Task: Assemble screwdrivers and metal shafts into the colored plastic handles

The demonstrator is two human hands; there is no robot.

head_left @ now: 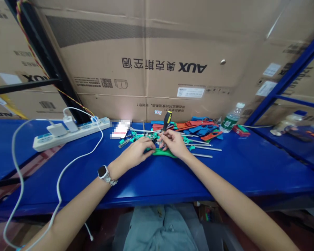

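Observation:
My right hand has its fingers closed around the lower part of a screwdriver, whose black and yellow handle sticks up above them. Below both hands a curved green plastic handle lies on the blue table. The fingers of my left hand are bent onto the left end of that green handle and hold it. The screwdriver's tip is hidden among my fingers. Just beyond the hands lie several metal rods with small green plastic parts.
Red and blue plastic pieces are heaped at the back right, near a water bottle and a small red box. A white power strip with plugs and a loose cable is on the left. Large cardboard boxes stand behind the table.

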